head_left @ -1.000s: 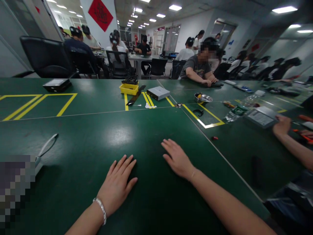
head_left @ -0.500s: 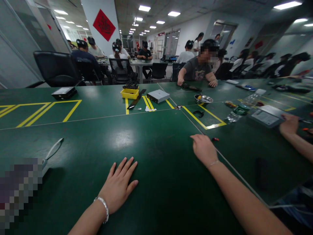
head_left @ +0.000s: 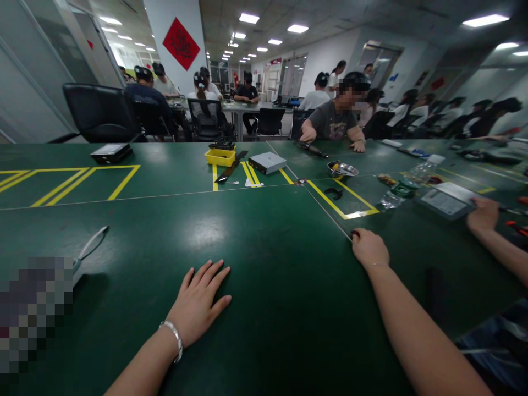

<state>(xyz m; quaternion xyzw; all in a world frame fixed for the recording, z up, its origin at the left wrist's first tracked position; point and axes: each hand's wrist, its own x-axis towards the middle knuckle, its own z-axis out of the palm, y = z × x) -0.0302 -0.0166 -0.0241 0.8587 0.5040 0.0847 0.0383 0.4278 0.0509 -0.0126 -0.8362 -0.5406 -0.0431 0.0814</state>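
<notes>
My left hand (head_left: 198, 303) lies palm down on the green tabletop (head_left: 264, 242), fingers spread, holding nothing; a silver bracelet circles its wrist. Farther right, my right hand (head_left: 371, 248) rests on the table beside the pale seam, its fingers bent together. At its fingertips shows a small dark piece (head_left: 354, 234), mostly covered; earlier it looked red and black, and its kind is unclear. Beyond this hand, a black curved piece (head_left: 333, 193) lies inside a yellow tape outline (head_left: 362, 212).
A grey drive box (head_left: 267, 163), yellow tray (head_left: 220, 158) and metal bowl (head_left: 343, 169) stand farther back. At right are a plastic bottle (head_left: 408, 184) and another person's hand (head_left: 482, 214) at a flat grey box (head_left: 446, 200). A blurred-out object (head_left: 35, 308) with a cable sits left.
My right hand has moved right, onto the small red and black piece, and its fingers have closed there. My left hand stays in place. The view has shifted slightly.
</notes>
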